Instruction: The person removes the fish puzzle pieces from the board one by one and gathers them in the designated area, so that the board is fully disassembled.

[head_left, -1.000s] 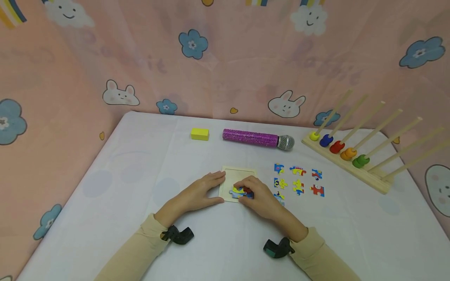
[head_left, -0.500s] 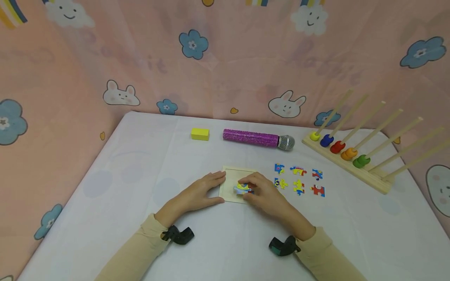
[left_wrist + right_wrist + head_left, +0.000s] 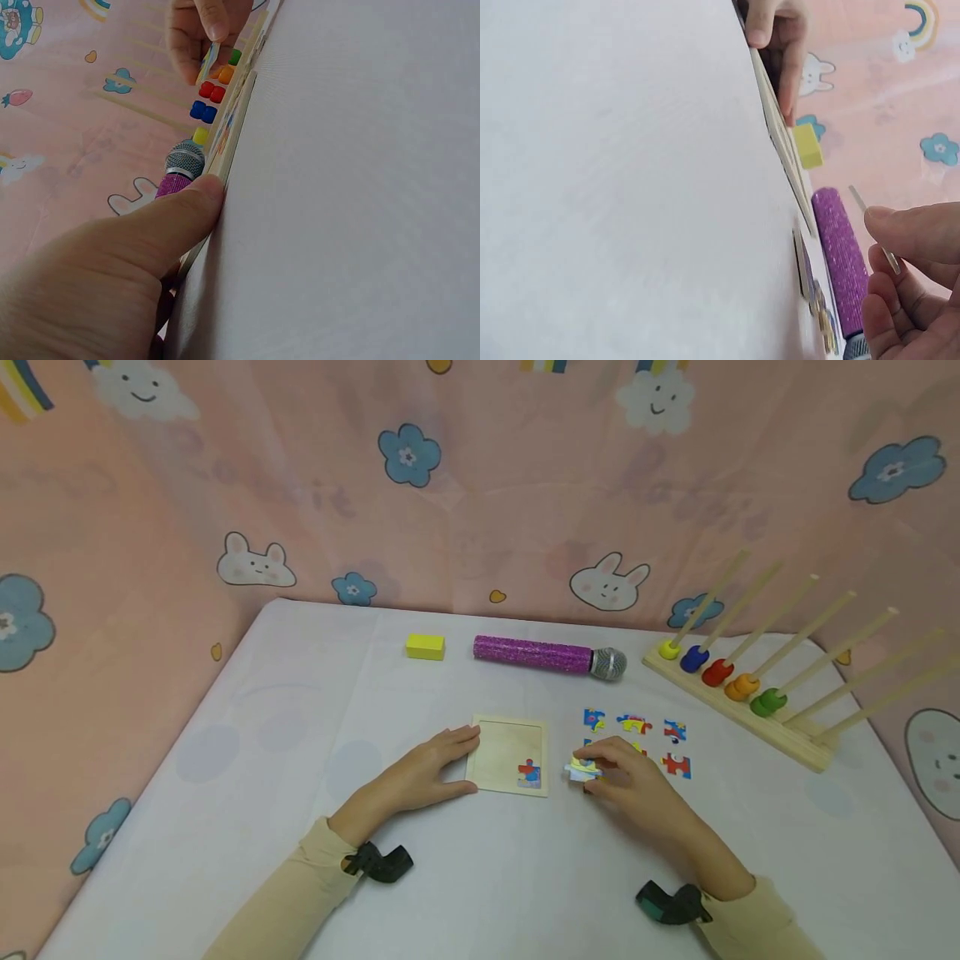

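Note:
My left hand point(image 3: 433, 770) lies at the left side of a square wooden puzzle tray point(image 3: 495, 747), fingers straight, thumb touching the tray's edge. In the tray's lower right corner sits a red and blue puzzle piece point(image 3: 529, 772). Right of the tray, my right hand point(image 3: 632, 777) pinches another puzzle piece point(image 3: 581, 769), yellow and pale blue, between thumb and fingers. The right wrist view shows this held piece point(image 3: 859, 199) edge-on, raised off the table. Loose pieces, among them a red one point(image 3: 677, 766), lie beyond and beside the right hand, which covers some of them.
A purple glitter microphone point(image 3: 532, 655) and a yellow block point(image 3: 425, 647) lie toward the table's back. At the right stands a wooden peg rack point(image 3: 757, 718) with coloured beads and tall rods. A pink printed cloth point(image 3: 465, 510) hangs behind the white table.
My right hand has lifted the pinched piece from the tray and carried it right, over the loose pieces. The corner piece is now uncovered. My left hand has stayed put.

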`<state>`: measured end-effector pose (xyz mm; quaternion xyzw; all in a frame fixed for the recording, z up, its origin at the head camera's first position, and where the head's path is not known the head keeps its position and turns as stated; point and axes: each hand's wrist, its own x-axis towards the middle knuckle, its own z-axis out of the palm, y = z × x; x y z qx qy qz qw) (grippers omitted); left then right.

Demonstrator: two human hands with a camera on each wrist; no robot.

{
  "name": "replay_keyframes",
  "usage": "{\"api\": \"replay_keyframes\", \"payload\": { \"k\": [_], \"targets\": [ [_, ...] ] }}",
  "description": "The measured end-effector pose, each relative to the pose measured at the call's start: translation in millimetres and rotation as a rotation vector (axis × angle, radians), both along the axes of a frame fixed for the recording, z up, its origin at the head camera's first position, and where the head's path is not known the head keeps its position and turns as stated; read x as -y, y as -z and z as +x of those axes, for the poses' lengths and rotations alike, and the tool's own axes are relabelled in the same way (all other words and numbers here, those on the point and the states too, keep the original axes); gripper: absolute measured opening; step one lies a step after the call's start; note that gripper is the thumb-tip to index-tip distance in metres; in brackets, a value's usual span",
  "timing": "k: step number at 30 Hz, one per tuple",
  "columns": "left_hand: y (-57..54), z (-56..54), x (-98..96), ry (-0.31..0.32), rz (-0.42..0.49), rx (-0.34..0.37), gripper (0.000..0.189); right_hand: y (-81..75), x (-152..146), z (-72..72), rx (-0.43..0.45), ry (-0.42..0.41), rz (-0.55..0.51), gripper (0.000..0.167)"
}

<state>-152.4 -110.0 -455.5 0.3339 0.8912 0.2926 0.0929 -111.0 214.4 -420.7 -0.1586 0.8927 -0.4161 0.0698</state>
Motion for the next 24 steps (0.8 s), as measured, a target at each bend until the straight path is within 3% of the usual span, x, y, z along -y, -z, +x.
{"api": "replay_keyframes", "payload": {
  "k": [16, 24],
  "targets": [
    [-1.2, -0.3, 0.1, 0.013, -0.002, -0.003, 0.072, 14.6, -57, 20.4, -0.144, 0.018, 0.044, 0.032],
    [-0.5, -0.5, 0.8, 0.011, -0.007, -0.005, 0.072, 15.5, -61, 23.1, -0.071, 0.048, 0.074, 0.030]
  ]
}}
